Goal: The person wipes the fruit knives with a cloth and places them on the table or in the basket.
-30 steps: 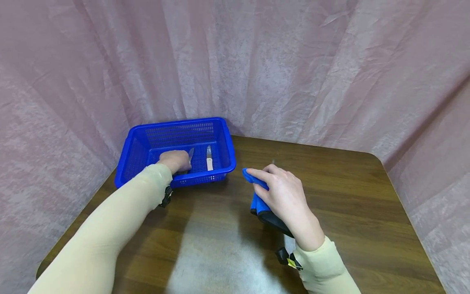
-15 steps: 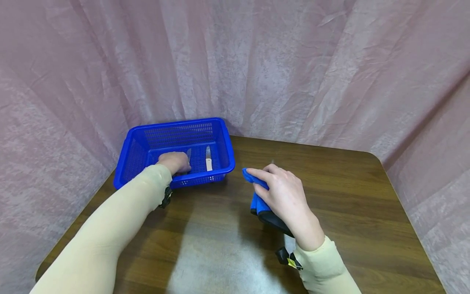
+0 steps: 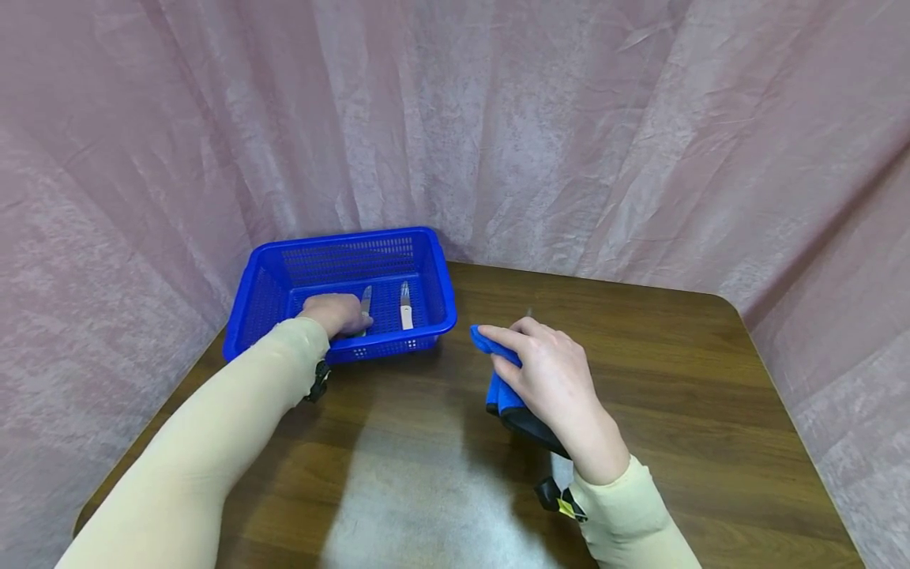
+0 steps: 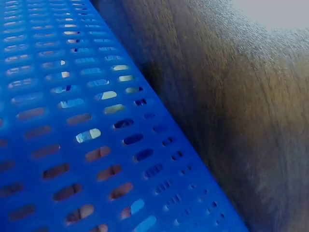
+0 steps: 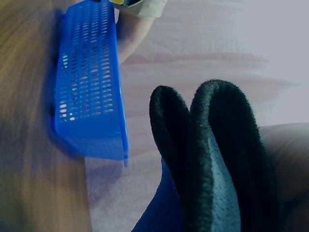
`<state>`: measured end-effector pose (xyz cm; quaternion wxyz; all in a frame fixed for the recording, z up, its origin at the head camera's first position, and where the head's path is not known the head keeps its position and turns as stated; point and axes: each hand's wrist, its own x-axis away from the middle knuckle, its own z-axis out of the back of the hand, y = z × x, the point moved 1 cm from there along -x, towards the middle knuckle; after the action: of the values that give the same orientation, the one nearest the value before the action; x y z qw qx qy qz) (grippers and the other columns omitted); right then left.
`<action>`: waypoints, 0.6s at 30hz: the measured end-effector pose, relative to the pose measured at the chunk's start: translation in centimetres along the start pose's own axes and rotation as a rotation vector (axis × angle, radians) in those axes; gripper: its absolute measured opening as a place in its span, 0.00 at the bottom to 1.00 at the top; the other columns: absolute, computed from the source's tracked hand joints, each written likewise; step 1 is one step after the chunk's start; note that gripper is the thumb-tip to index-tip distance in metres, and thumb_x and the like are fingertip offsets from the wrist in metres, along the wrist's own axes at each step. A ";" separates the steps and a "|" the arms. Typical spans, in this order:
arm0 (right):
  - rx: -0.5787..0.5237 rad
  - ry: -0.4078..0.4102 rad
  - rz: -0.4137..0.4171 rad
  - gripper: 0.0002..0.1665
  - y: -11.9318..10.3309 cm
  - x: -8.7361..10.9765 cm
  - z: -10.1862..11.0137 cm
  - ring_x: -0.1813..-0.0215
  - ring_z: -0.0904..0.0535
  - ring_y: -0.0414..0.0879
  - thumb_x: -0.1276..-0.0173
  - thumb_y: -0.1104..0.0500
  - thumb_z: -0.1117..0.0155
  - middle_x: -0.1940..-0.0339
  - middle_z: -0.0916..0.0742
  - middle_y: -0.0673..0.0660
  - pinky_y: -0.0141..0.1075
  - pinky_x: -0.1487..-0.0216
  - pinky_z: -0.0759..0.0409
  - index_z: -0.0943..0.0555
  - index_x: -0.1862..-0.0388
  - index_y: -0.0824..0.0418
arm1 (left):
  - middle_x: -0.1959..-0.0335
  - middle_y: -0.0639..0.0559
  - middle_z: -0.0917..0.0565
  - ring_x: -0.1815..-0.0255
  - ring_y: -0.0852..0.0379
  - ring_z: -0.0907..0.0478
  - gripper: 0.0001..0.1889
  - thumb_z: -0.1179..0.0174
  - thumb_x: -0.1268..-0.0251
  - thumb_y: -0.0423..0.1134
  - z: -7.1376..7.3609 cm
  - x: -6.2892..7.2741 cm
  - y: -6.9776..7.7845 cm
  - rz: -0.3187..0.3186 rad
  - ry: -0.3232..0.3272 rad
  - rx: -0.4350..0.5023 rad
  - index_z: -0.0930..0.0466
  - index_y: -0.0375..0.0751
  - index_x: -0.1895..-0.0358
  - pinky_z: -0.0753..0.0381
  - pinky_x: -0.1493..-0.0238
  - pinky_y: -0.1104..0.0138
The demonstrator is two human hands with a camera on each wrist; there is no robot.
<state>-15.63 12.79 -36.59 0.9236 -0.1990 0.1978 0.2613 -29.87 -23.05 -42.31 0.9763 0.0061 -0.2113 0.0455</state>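
Observation:
My left hand (image 3: 337, 314) reaches down inside a blue plastic basket (image 3: 355, 344), its thumb and fingers at the handle of a small knife (image 3: 366, 300). That knife's blade points to the back; part of its handle is hidden by the hand. To its right lies a second knife (image 3: 406, 307) with a pale handle, on the basket's bottom. My right hand (image 3: 550, 367) pinches a folded blue cloth (image 3: 506, 393) with black edging, over the table beside the basket. A thin grey tip (image 3: 529, 313) shows just beyond the right fingers. In the right wrist view the cloth's folds (image 5: 212, 154) hang in loops.
The basket stands at the back left of a brown wooden table (image 3: 675, 379). Its perforated side (image 4: 87, 116) fills much of the left wrist view. Pink curtains (image 3: 540, 134) hang behind and at both sides of the table.
The knife at my left hand has turned to lie more nearly parallel to the other one, and more of its handle shows. The left hand has shifted slightly left; the right hand stays put.

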 end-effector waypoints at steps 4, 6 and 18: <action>-0.001 -0.001 -0.002 0.24 0.1 0.2 0.0 0.65 0.17 0.48 0.30 0.57 0.19 0.59 0.11 0.50 0.44 0.64 0.20 0.08 0.35 0.43 | 0.44 0.33 0.12 0.48 0.39 0.16 0.28 0.45 0.16 0.57 0.8 1.8 0.5 -0.025 0.034 0.019 0.12 0.32 0.44 0.18 0.41 0.39; 0.001 -0.006 -0.009 0.25 0.2 0.3 0.0 0.66 0.18 0.47 0.30 0.58 0.18 0.59 0.11 0.50 0.42 0.65 0.21 0.08 0.36 0.43 | 0.45 0.33 0.12 0.50 0.39 0.17 0.28 0.46 0.14 0.57 0.9 2.2 0.6 -0.041 0.045 0.028 0.12 0.32 0.46 0.18 0.42 0.39; 0.047 -0.048 -0.048 0.25 1.2 1.1 0.4 0.71 0.25 0.46 0.30 0.57 0.18 0.62 0.14 0.50 0.42 0.67 0.24 0.08 0.35 0.41 | 0.33 0.27 0.17 0.37 0.32 0.17 0.30 0.47 0.12 0.55 1.3 3.2 0.8 -0.065 0.140 -0.008 0.17 0.29 0.32 0.19 0.37 0.36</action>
<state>-15.35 14.32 -37.07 0.9384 -0.1758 0.1769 0.2391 -27.58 -22.03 -39.84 0.9897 0.0057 -0.1424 0.0134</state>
